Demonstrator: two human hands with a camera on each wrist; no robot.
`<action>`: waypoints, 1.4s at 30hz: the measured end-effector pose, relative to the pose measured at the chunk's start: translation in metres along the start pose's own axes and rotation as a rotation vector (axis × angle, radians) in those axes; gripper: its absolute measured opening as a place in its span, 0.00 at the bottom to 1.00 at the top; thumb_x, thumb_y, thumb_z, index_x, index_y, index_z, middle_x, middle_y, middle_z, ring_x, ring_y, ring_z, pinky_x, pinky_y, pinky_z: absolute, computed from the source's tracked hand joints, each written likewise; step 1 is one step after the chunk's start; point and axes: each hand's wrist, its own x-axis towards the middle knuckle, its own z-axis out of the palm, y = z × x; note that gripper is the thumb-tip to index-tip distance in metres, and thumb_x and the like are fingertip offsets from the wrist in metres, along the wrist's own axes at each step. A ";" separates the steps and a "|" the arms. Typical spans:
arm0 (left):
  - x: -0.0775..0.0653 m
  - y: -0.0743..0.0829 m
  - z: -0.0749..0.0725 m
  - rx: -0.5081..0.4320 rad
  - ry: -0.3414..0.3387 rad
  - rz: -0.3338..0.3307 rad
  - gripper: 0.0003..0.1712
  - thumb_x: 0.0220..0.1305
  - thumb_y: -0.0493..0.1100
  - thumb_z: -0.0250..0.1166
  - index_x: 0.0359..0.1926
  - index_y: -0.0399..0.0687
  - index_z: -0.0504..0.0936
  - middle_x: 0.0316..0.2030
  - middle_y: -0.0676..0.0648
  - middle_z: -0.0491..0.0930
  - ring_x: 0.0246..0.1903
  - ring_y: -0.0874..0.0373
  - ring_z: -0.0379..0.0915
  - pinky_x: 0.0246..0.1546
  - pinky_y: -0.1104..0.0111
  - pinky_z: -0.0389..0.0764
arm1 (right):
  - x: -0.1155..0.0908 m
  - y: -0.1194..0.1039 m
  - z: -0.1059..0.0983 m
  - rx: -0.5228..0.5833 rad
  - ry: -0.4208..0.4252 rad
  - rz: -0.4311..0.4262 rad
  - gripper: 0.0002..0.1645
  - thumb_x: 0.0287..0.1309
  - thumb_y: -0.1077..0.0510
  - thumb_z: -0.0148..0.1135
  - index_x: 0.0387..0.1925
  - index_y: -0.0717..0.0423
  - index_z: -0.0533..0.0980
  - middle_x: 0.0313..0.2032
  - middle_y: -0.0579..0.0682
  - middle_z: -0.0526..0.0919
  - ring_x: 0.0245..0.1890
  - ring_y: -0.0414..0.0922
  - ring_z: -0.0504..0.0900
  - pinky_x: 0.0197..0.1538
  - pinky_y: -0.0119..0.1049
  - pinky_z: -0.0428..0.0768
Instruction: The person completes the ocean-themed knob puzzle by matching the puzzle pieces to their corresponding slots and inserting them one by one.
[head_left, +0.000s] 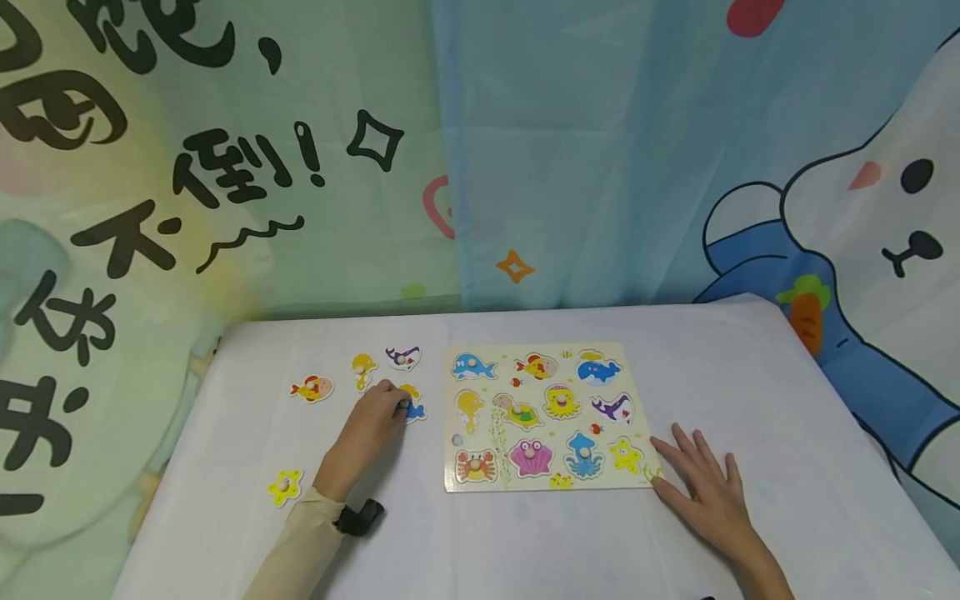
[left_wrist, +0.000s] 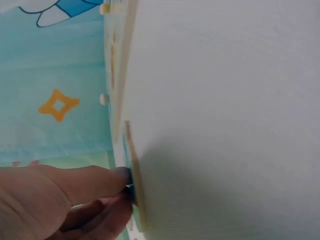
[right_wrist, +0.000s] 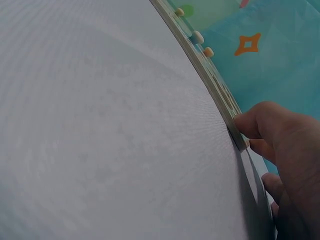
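Observation:
My left hand (head_left: 375,417) pinches the small knob of a blue whale puzzle piece (head_left: 415,410) between thumb and fingers. In the left wrist view that piece (left_wrist: 136,175) shows edge-on, close to the white tabletop. The hand hides part of its picture. To its right lies the sea-animal puzzle board (head_left: 491,482), with pieces such as the crab (head_left: 476,467), shell (head_left: 531,457) and squid (head_left: 583,456) on it. My right hand (head_left: 705,492) has its fingers spread at the board's lower right edge. In the right wrist view, its thumb touches the board's edge (right_wrist: 220,102).
Loose on the white table (head_left: 555,550) are a fish piece (head_left: 312,388), a seahorse piece (head_left: 363,372), a purple whale piece (head_left: 403,358) and a yellow starfish piece (head_left: 285,487). A printed cloth (head_left: 555,167) hangs behind the table's far edge.

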 end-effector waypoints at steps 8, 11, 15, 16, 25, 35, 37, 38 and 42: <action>0.001 -0.004 0.002 -0.034 0.026 0.019 0.08 0.56 0.30 0.68 0.39 0.35 0.85 0.32 0.43 0.77 0.33 0.54 0.72 0.37 0.61 0.77 | 0.000 -0.001 -0.001 -0.008 -0.009 0.006 0.33 0.60 0.43 0.59 0.63 0.52 0.69 0.73 0.65 0.55 0.76 0.62 0.39 0.68 0.68 0.22; 0.000 -0.004 0.001 -0.043 0.050 0.038 0.08 0.56 0.30 0.68 0.39 0.36 0.85 0.32 0.44 0.77 0.33 0.55 0.70 0.37 0.63 0.76 | 0.000 -0.002 -0.002 -0.012 -0.013 0.008 0.33 0.59 0.43 0.59 0.63 0.52 0.69 0.72 0.65 0.56 0.76 0.62 0.39 0.68 0.68 0.22; 0.000 -0.001 0.001 -0.037 0.074 0.074 0.09 0.55 0.31 0.69 0.40 0.36 0.85 0.32 0.44 0.76 0.33 0.56 0.68 0.36 0.65 0.76 | 0.000 -0.003 -0.002 -0.012 -0.015 0.013 0.33 0.59 0.43 0.59 0.63 0.52 0.69 0.72 0.66 0.56 0.76 0.62 0.39 0.68 0.68 0.22; 0.000 -0.001 0.000 -0.031 0.078 0.079 0.09 0.55 0.31 0.69 0.40 0.36 0.85 0.32 0.44 0.76 0.33 0.56 0.68 0.36 0.65 0.76 | 0.000 -0.003 -0.002 -0.011 -0.014 0.012 0.33 0.59 0.43 0.59 0.63 0.52 0.69 0.72 0.66 0.56 0.76 0.62 0.39 0.68 0.68 0.22; 0.006 0.014 -0.003 -0.068 0.055 0.081 0.07 0.57 0.31 0.67 0.39 0.35 0.85 0.32 0.45 0.75 0.33 0.57 0.67 0.35 0.67 0.74 | 0.000 -0.003 0.000 -0.008 -0.001 0.007 0.33 0.59 0.44 0.59 0.63 0.52 0.70 0.72 0.66 0.56 0.76 0.62 0.39 0.68 0.67 0.22; 0.023 0.047 0.011 -0.089 0.013 0.180 0.06 0.59 0.33 0.65 0.38 0.37 0.84 0.30 0.47 0.74 0.31 0.59 0.64 0.33 0.70 0.70 | -0.001 -0.001 -0.001 -0.003 0.004 0.002 0.33 0.59 0.44 0.60 0.63 0.52 0.70 0.72 0.65 0.56 0.76 0.62 0.39 0.68 0.68 0.22; 0.026 0.057 0.013 -0.099 -0.007 0.201 0.06 0.60 0.33 0.65 0.38 0.37 0.84 0.30 0.47 0.74 0.31 0.59 0.64 0.33 0.71 0.70 | -0.002 -0.001 -0.001 -0.004 0.002 0.001 0.33 0.59 0.44 0.59 0.63 0.52 0.69 0.72 0.65 0.56 0.76 0.62 0.39 0.68 0.67 0.22; 0.028 0.061 0.013 -0.094 -0.017 0.216 0.06 0.61 0.34 0.65 0.39 0.37 0.84 0.30 0.47 0.74 0.31 0.59 0.64 0.33 0.71 0.70 | -0.001 -0.001 -0.001 -0.004 0.002 0.000 0.33 0.59 0.44 0.59 0.63 0.52 0.69 0.72 0.65 0.56 0.76 0.62 0.39 0.68 0.68 0.22; 0.037 0.078 0.019 -0.049 -0.069 0.271 0.06 0.63 0.36 0.64 0.40 0.38 0.83 0.32 0.47 0.76 0.32 0.59 0.64 0.34 0.72 0.70 | -0.001 -0.001 -0.002 -0.006 -0.002 0.003 0.33 0.60 0.44 0.59 0.63 0.53 0.69 0.73 0.65 0.55 0.76 0.62 0.39 0.68 0.68 0.22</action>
